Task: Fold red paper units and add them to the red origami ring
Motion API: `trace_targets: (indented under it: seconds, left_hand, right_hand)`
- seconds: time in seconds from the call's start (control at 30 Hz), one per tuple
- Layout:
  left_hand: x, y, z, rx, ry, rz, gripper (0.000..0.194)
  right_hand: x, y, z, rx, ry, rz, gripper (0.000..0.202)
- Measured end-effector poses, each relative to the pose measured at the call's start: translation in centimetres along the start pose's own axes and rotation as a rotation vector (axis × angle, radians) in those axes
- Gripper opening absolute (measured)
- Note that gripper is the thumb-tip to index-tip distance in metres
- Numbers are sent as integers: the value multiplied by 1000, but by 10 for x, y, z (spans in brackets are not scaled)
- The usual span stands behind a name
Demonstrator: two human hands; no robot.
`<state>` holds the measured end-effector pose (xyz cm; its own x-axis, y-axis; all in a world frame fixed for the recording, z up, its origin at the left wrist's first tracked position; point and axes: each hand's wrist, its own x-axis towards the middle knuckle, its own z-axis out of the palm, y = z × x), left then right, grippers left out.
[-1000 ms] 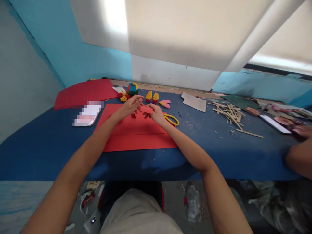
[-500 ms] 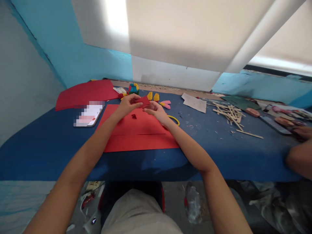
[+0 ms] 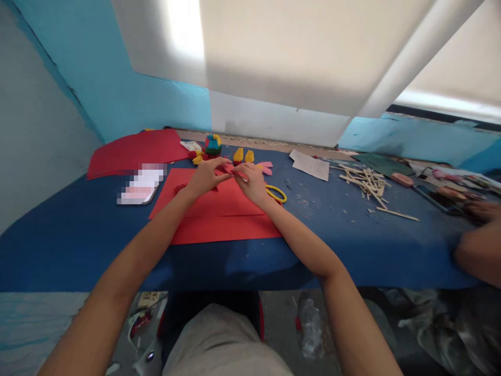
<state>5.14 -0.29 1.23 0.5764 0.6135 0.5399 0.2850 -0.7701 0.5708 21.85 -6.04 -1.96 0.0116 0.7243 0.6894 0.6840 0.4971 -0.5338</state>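
A small piece of red paper (image 3: pixel 226 168) is pinched between my two hands, partly covered by the fingers. My left hand (image 3: pixel 206 176) grips its left side, with thumb and fingers closed. On its right side my right hand (image 3: pixel 251 180) closes thumb and fingers on it. Beneath them lie large red sheets (image 3: pixel 230 230) on the blue table. A small dark red folded piece (image 3: pixel 179 188) rests on the sheets by my left wrist. The yellow handle of what looks like scissors (image 3: pixel 278 194) shows beside my right wrist.
Left are a phone (image 3: pixel 143 184) and more red sheets (image 3: pixel 136 151). Behind my hands stand colourful folded-paper pieces (image 3: pixel 213 144) and yellow ones (image 3: pixel 243 155). Rightward lie a grey paper (image 3: pixel 311 165), thin wooden sticks (image 3: pixel 368 183) and another person's arm (image 3: pixel 479 250).
The small red paper, flat and tilted up before, is now lower and looks folded between my fingers. My hands have come closer together.
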Motion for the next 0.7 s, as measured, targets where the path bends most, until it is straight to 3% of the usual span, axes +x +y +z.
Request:
trace_targets:
  seconds: [0.13,0.2,0.27,0.37,0.53,0.7]
  left_hand:
    - [0,4,-3,-7,-18,3,16]
    - [0,5,-5,-29,-21,-2,15]
    - [0,4,-5,-60,2,-16,18]
    - [0,1,-5,-127,10,-30,27]
    - [1,-6,-3,-193,-87,-27,33]
    - [1,-7,-3,-167,-43,-61,36]
  right_hand:
    - [2,2,0,-115,15,-173,17]
    - [4,5,-1,-77,40,-131,16]
    - [5,8,-3,26,42,-40,35]
    - [6,11,-5,246,-60,78,55]
    - [8,6,-8,420,-122,191,29]
    - [8,3,-12,327,-58,220,20]
